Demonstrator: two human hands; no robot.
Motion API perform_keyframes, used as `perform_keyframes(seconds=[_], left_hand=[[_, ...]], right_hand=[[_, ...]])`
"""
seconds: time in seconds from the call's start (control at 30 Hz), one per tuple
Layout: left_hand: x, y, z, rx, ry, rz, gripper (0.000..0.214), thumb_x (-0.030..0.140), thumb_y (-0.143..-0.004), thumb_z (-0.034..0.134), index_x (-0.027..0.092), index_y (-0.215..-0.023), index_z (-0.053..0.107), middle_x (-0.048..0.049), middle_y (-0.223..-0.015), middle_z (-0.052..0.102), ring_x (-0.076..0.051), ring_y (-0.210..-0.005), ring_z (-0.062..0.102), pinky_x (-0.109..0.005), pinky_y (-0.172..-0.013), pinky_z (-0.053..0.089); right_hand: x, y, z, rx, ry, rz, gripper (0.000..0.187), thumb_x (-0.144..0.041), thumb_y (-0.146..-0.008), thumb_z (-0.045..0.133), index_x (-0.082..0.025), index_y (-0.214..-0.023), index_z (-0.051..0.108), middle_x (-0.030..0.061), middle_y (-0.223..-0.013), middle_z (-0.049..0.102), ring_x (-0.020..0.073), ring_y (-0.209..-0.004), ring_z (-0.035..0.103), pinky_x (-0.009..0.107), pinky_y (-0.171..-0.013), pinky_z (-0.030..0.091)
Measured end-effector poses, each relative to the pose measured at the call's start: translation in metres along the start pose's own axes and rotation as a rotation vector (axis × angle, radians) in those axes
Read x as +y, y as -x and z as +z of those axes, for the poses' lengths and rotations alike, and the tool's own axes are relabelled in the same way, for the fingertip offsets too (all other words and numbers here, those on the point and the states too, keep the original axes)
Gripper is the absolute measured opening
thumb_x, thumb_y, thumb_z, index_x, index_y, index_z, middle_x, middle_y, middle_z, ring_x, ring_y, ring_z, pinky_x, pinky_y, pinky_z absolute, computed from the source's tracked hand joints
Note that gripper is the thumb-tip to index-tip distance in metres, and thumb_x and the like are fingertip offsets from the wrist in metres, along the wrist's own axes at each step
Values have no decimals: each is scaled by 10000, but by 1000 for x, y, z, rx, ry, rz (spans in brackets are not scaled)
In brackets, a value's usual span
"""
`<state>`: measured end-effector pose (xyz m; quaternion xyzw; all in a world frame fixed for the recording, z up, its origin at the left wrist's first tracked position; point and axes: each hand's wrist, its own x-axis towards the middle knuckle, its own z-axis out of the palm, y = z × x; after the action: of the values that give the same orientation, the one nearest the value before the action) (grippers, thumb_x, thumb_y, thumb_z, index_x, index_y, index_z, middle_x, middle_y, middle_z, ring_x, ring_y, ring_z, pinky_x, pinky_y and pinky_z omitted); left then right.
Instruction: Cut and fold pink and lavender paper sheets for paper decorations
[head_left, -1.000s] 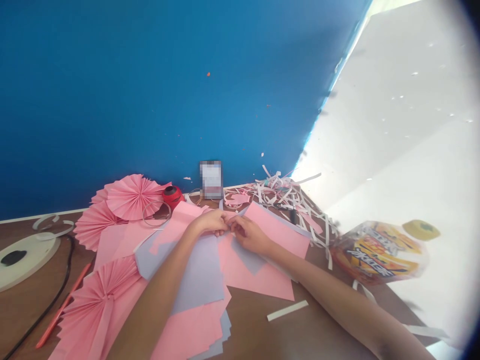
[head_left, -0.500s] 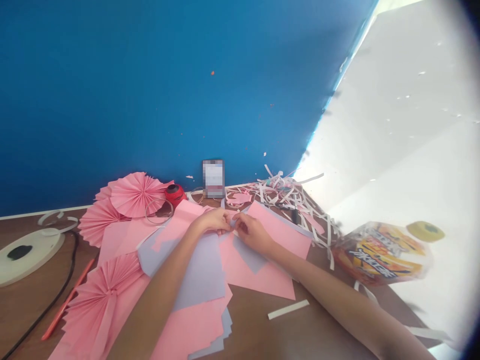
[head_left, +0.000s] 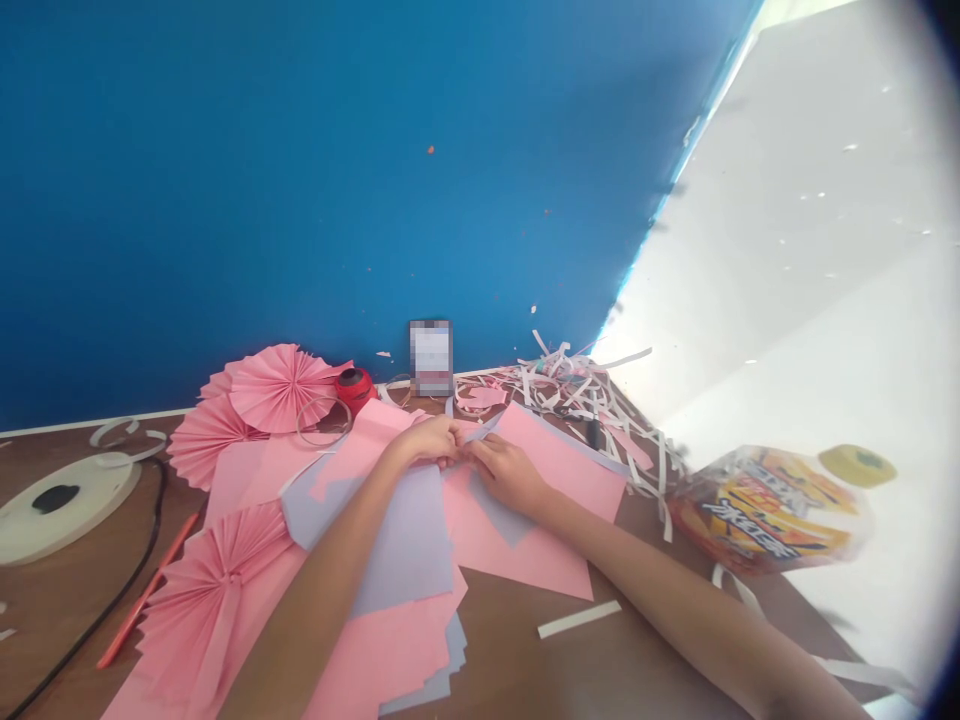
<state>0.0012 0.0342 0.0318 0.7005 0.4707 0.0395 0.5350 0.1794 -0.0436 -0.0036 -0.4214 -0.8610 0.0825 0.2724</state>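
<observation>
A folded strip of pale lilac paper (head_left: 480, 431) is pinched in a narrow grip between the left hand (head_left: 424, 443) and right hand (head_left: 506, 477). It sits over overlapping pink sheets (head_left: 517, 555) near the table's (head_left: 510, 660) far edge, with pink paper fans (head_left: 277, 388) to the left.

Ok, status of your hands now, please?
Left hand and right hand meeting at pale paper strip. Pink paper sheet beneath. Pleated pink paper fan beside left forearm.

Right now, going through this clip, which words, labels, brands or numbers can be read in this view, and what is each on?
Printed plastic packet: large dark characters on yellow, too blurred to read.
Upright rectangular item by the wall: pixelated, unreadable.
No other readable text.
</observation>
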Motion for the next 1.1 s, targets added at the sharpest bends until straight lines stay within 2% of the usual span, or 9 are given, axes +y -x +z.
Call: perform_keyframes(seconds=[0.17,0.3,0.57,0.83,1.1], left_hand=[[4,2,2,13,22,-7,151,132,-578,620,173,-651,494,60,-471,524,-97,-447,524,-194,-446,410],[1,-2,2,25,-10,-5,135,137,-583,614,170,-659,507,50,-475,540,-102,-450,528,-194,-442,411],[0,-3,2,24,-16,-29,133,120,-581,595,176,-672,517,40,-498,568,-107,-468,544,-193,-457,424],[4,1,4,26,-39,-10,145,57,-560,510,178,-640,501,40,-492,556,-109,-469,530,-185,-427,399],[12,6,4,85,-125,-39,118,100,-588,590,177,-664,544,26,-537,601,-129,-503,565,-202,-460,412]], right_hand=[[-1,-1,-1,-8,-40,-16,265,-33,-856,409,-210,-1004,539,50,-900,634,201,-894,520,301,-736,400],[-2,-2,-2,-19,-23,-29,285,-32,-843,411,-207,-1031,534,58,-937,632,209,-907,513,313,-760,399],[1,-1,-3,-5,-112,-10,323,-7,-806,419,-208,-1023,549,42,-889,610,177,-841,536,282,-721,400],[-1,-3,-3,-46,-114,-48,364,12,-790,403,-211,-1041,544,52,-908,616,205,-893,511,316,-771,400],[-1,-4,-6,-29,-200,-22,369,25,-765,400,-213,-1013,535,36,-895,599,190,-877,513,299,-756,405]])
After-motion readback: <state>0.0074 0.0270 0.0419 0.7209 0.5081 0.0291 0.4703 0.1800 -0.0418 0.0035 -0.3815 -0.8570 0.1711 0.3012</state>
